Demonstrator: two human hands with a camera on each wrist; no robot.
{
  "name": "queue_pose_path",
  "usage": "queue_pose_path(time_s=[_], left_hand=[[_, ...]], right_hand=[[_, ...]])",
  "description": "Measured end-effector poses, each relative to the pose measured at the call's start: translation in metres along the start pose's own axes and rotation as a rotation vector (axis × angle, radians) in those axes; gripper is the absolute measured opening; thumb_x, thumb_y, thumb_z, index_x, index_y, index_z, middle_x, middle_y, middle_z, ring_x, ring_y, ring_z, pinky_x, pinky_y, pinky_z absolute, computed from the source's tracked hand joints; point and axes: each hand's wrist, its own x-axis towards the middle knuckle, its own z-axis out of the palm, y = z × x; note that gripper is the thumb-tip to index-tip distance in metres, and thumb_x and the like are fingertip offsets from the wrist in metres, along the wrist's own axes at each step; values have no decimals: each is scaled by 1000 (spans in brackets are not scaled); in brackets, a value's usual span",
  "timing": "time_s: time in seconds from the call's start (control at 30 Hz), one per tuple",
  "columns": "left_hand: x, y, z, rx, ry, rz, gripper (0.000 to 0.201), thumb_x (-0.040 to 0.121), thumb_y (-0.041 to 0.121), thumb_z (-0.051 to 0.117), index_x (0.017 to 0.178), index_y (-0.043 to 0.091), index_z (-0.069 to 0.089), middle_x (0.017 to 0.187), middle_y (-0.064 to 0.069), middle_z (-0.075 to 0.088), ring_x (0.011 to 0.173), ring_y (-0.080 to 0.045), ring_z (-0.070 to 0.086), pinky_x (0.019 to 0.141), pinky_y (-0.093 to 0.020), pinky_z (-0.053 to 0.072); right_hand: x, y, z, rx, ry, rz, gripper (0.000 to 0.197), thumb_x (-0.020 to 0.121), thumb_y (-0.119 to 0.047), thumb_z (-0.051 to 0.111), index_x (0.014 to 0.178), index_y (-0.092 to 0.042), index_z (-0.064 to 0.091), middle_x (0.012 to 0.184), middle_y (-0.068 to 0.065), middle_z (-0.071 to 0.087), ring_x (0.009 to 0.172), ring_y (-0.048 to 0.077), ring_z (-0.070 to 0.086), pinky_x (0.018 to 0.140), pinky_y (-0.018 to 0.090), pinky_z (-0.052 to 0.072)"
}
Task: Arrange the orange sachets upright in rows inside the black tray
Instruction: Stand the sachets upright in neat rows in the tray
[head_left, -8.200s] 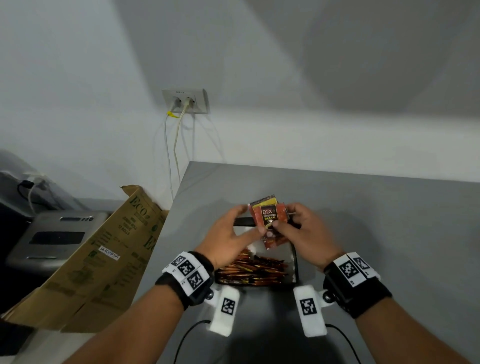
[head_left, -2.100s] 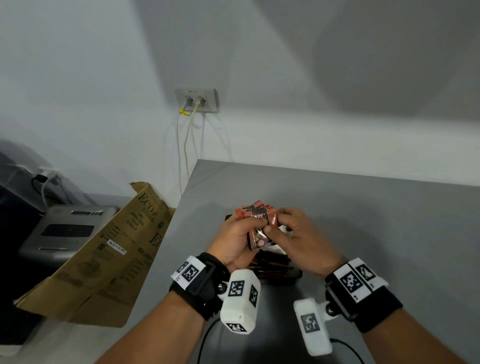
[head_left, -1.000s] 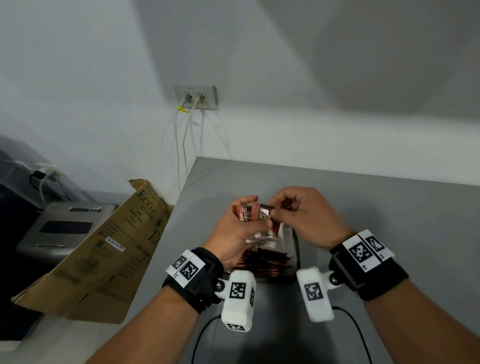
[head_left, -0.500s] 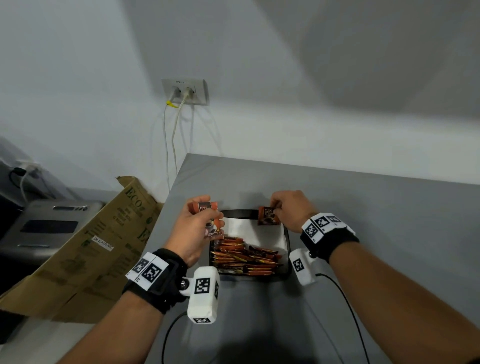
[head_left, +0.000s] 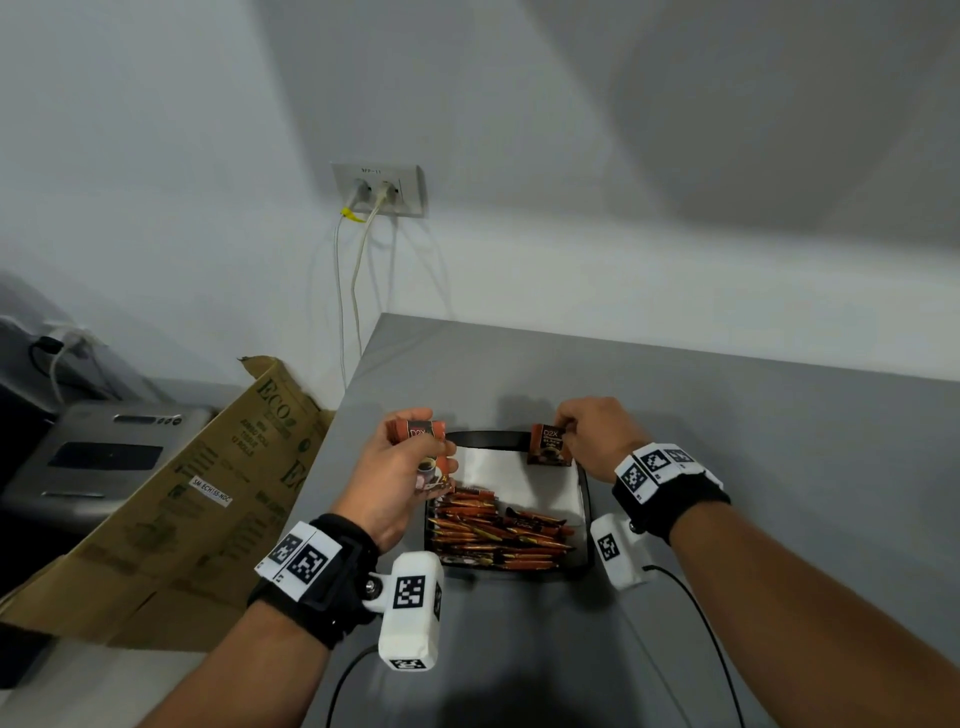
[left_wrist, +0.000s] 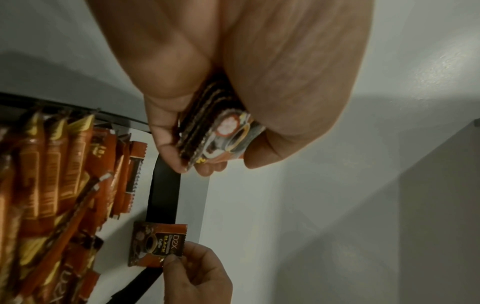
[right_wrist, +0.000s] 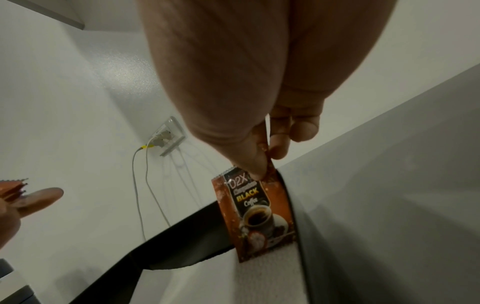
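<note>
Grey counter (head_left: 727, 467) at the lower centre of the head view carries the black tray (head_left: 483, 439), with loose orange sachets (head_left: 493, 530) heaped in its near half. Left hand (head_left: 395, 478) grips a stack of sachets (head_left: 423, 441) at the tray's left edge. Right hand (head_left: 597, 436) pinches one sachet (head_left: 548, 446) by its top corner, upright in the tray's far right corner.

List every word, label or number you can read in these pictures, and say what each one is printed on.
"D2X", "BLACK", "Coffee": the single sachet pinched by the right hand; a line between them is blurred.
"D2X": the stack of sachets held by the left hand.
"ECO": the cardboard box.
"SM ECH155-NDC", roughly: the white sticker on it.
Box small print, wall socket label: too small.
Wrist tags carry only square codes.
</note>
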Motion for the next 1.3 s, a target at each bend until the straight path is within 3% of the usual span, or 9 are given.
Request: queue_pose_path(time_s=[0.17, 0.27, 0.4, 0.5, 0.6, 0.7, 0.83, 1.13, 1.3], left_hand=[[1, 0, 5, -21, -35, -10, 43, 88, -16, 45, 123, 8, 55, 103, -18, 69, 79, -29, 70, 75, -43, 57], [3, -1, 14, 47, -103, -10, 51, 82, -20, 58, 124, 9, 55, 101, -16, 70, 78, -28, 72, 64, -39, 58], [4, 2, 34, 134, -215, 63, 47, 77, -21, 67, 116, 4, 58, 93, -17, 69, 77, -27, 71, 67, -39, 60], [11, 4, 37, 213, -178, 89, 43, 78, -11, 75, 114, 7, 60, 91, -15, 70, 78, -28, 69, 72, -43, 57], [19, 2, 26, 235, 30, 94, 35, 83, 7, 77, 111, 14, 58, 87, -9, 68, 69, -17, 65, 64, -36, 54], [22, 0, 13, 195, 155, 89, 25, 89, 0, 67, 104, 17, 56, 83, -6, 63, 63, -15, 59, 64, -36, 52], [20, -4, -2, 215, 152, 67, 27, 90, 0, 64, 108, 18, 56, 89, -6, 64, 71, -18, 61, 66, -35, 55], [18, -7, -11, 227, 146, 47, 28, 91, 1, 64, 114, 14, 57, 90, -7, 63, 70, -17, 62, 61, -32, 53], [17, -8, -9, 221, 116, 31, 24, 90, -2, 62, 110, 11, 57, 87, -11, 62, 66, -16, 60, 53, -24, 52]], right_hand=[[-10, -4, -11, 1, 103, -68, 28, 90, -14, 65, 117, -15, 68, 119, 3, 63, 112, 20, 55, 99, 32, 46], [-22, -30, -27, 219, 181, -146, 24, 87, -21, 69, 111, -22, 71, 106, -8, 66, 92, 9, 58, 84, 20, 44], [-36, -72, -42, 431, 8, -276, 20, 85, -18, 74, 102, -28, 75, 90, -13, 73, 80, -5, 66, 70, 7, 47], [-31, -75, -45, 380, 35, -258, 18, 83, -10, 73, 88, -27, 76, 81, -13, 72, 72, -5, 66, 68, 10, 50], [-17, -68, -41, 282, 119, -195, 16, 87, -10, 71, 90, -25, 76, 88, -10, 73, 82, 4, 67, 78, 19, 54], [-4, -64, -29, 140, 53, -173, 18, 91, -7, 63, 96, -21, 73, 97, -1, 72, 87, 16, 68, 83, 32, 58], [9, -65, -10, -34, -63, -147, 25, 90, -4, 54, 91, -26, 65, 99, 5, 68, 85, 24, 66, 79, 41, 59], [25, -62, 4, -135, -115, -123, 28, 88, 1, 53, 92, -23, 67, 98, 7, 66, 84, 27, 65, 74, 37, 58], [27, -61, 7, -143, -121, -117, 28, 87, 0, 53, 93, -23, 67, 99, 8, 67, 85, 29, 65, 75, 38, 58]])
